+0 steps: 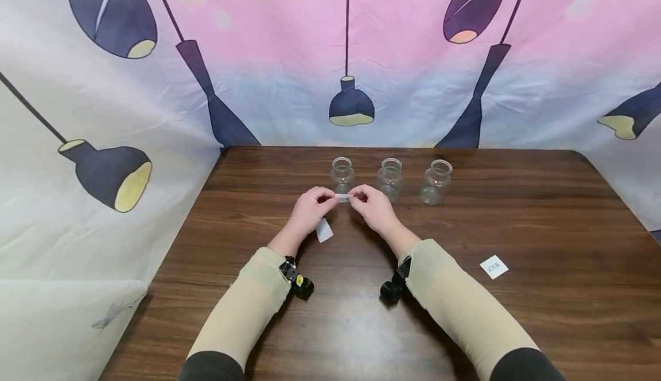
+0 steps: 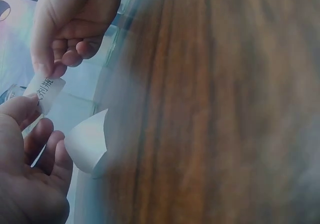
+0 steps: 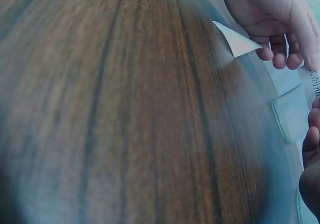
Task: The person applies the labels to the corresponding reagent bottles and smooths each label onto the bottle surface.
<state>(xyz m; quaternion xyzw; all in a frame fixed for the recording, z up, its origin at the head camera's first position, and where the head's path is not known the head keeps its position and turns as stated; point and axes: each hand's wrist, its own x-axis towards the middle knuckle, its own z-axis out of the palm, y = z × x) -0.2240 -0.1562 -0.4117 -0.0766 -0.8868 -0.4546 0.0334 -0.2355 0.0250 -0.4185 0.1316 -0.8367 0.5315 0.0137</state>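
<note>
My left hand (image 1: 308, 210) and right hand (image 1: 376, 210) pinch opposite ends of a small white label (image 1: 343, 197) between thumb and fingers. Dark printed characters show on the label (image 2: 44, 91) in the left wrist view. It is in front of the leftmost clear glass jar (image 1: 342, 173); whether it touches the glass I cannot tell. A curled white paper piece (image 2: 89, 143) is by my left hand's lower fingers, and whether they hold it is unclear. Beyond my right hand stands the middle glass jar (image 1: 390, 177), partly hidden.
A third glass jar (image 1: 436, 180) stands to the right in the same row, upright and without a lid. On the right of the brown wooden table (image 1: 558, 214) lies a white square label (image 1: 494, 267) with print. A patterned cloth (image 1: 289, 100) hangs behind the table.
</note>
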